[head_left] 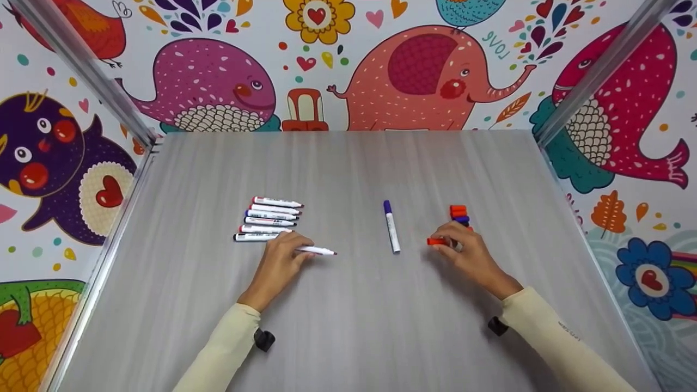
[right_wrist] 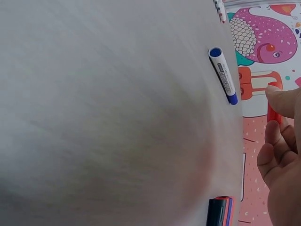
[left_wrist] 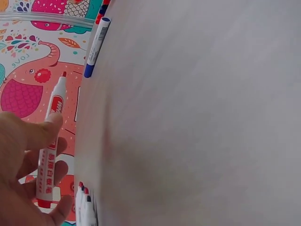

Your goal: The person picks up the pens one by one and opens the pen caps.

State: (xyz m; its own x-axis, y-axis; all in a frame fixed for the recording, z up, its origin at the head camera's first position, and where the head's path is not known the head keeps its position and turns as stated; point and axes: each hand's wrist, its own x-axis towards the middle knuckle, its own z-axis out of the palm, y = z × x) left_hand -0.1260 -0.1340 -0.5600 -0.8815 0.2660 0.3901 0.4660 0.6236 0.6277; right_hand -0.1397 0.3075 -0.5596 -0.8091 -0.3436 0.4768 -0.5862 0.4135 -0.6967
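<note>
My left hand holds an uncapped red whiteboard marker, white-bodied with red lettering, pinched between thumb and fingers. Its red tip points right, toward the middle of the table. My right hand pinches a small red marker cap between thumb and fingertips. Between the hands lies a blue marker with its cap on. Beside the left hand lies a row of several uncapped markers, tips to the right. Just beyond the right hand sit several loose caps, red, blue and black, partly hidden by that hand.
The grey wood-grain table has metal rails along its side. Panels printed with cartoon animals stand around its back and sides. Each sleeve has a small black camera at the wrist.
</note>
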